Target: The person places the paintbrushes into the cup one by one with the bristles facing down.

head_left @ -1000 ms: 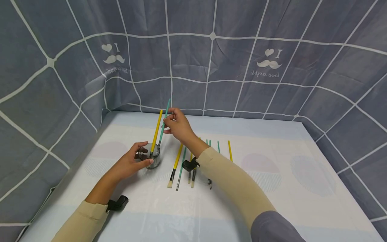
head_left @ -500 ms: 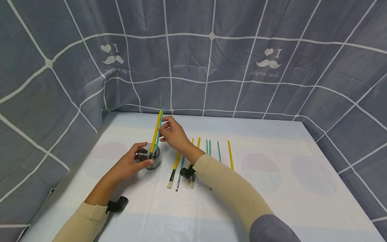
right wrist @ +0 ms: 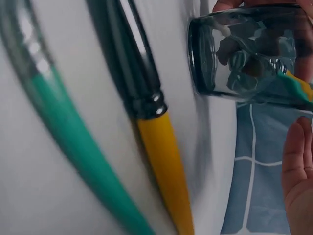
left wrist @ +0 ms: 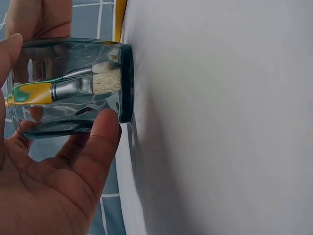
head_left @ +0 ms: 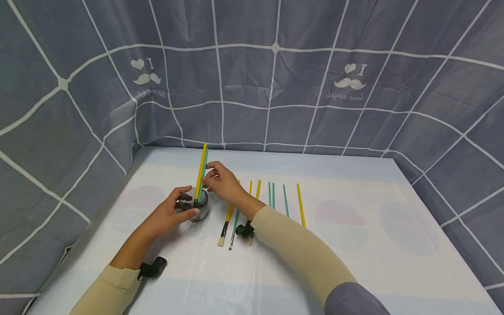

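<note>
My left hand [head_left: 170, 214] grips a clear drinking glass [head_left: 203, 213] on the table, thumb on the near side and fingers round the far side. A yellow-handled paintbrush [head_left: 200, 175] leans in the glass, its pale bristles down near the base in the left wrist view. Beside it is a teal-handled paintbrush [head_left: 206, 157], its lower end inside the glass. My right hand [head_left: 224, 183] pinches the teal handle above the rim. In the right wrist view, fingers [right wrist: 295, 152] of this hand show just beside the glass.
Right of the glass several yellow and teal paintbrushes lie in a loose row, among them a yellow one [head_left: 301, 205] and a teal one [head_left: 285, 201]. My right forearm crosses over some of them. A grey checked cloth [head_left: 252, 87] hangs behind the white table [head_left: 354, 280].
My right hand has moved down and left, lowering the teal paintbrush deeper into the glass, beside the yellow one. The yellow brush leans slightly further left. My left hand stays on the glass.
</note>
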Demonstrator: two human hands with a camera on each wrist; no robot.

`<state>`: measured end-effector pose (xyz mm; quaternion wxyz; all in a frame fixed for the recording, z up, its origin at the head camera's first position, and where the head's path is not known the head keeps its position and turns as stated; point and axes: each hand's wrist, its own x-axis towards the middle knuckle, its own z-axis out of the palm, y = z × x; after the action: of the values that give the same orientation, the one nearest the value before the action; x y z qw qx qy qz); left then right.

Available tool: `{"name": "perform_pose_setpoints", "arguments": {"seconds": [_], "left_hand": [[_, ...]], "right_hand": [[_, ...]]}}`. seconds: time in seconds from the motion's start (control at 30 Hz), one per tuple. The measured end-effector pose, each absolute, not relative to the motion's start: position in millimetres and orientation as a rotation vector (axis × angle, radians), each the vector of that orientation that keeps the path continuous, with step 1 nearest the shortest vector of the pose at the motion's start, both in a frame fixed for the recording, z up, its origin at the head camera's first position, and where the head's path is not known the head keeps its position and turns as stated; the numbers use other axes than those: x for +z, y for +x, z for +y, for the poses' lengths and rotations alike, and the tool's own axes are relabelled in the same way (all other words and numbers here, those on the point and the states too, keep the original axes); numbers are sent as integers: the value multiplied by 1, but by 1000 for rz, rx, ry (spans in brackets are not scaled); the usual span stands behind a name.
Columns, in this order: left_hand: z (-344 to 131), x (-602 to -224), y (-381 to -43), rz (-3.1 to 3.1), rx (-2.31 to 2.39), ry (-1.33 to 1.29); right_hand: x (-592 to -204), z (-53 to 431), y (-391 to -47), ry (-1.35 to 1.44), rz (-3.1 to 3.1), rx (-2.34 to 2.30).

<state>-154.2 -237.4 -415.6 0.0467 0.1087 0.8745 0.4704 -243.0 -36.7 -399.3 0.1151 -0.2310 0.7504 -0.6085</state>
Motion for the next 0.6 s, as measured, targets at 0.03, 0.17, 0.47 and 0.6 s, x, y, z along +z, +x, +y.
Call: {"name": "perform_pose_setpoints", "arguments": {"seconds": [0.03, 0.17, 0.47, 0.6], "left_hand": [[-237, -415, -154, 2667, 1436, 327], [-236, -416, -155, 2670, 1433, 317], [-239, -419, -154, 2677, 1395, 255], [-239, -420, -155, 2675, 1386, 263]], "right_hand": [[-400, -34, -243, -678, 2203, -1770], [-405, -15, -246, -684, 2220, -1723], [-402, 40, -259, -619, 2261, -1716], [-398, 66, -263, -549, 2321, -1725]]}}
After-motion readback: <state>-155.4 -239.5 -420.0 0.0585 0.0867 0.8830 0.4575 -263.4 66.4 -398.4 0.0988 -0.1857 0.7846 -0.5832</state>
